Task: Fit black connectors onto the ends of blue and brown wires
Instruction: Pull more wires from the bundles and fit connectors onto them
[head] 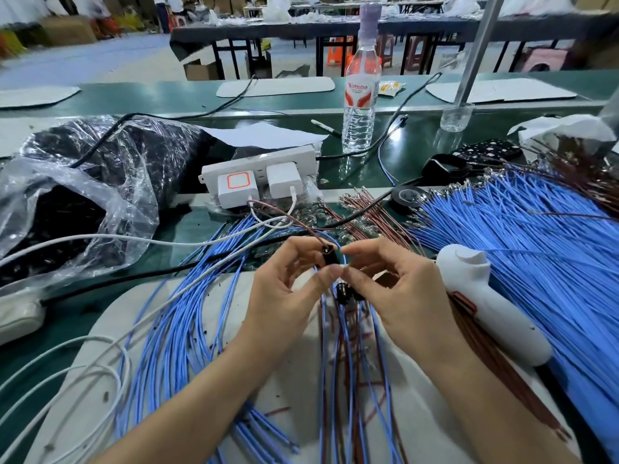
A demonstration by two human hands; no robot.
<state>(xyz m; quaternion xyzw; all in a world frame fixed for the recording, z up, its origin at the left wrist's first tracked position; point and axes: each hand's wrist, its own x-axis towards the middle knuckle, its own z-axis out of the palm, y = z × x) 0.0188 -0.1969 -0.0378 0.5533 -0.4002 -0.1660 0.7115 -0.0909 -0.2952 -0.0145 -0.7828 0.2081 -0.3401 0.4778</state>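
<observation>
My left hand [284, 289] pinches a small black connector [330, 255] between thumb and fingers, held above the white mat [110, 329]. A brown wire [284, 214] runs from the connector up toward the power strip. My right hand [395, 286] pinches a blue wire [343, 252] that loops right beside the connector. Below both hands hang several blue and brown wires with black connectors [346, 293] fitted on them. A big heap of loose blue wires [522, 249] lies to the right, and another bundle of blue wires [181, 316] to the left. Loose brown wires [371, 212] lie behind the hands.
A white handheld device [485, 303] lies by my right wrist. Behind the hands a white power strip [261, 179] holds two chargers, with white cables [100, 242] trailing left. At the left sits a clear plastic bag [87, 195] of black parts. A water bottle [361, 92] stands behind, near a tape roll [407, 195].
</observation>
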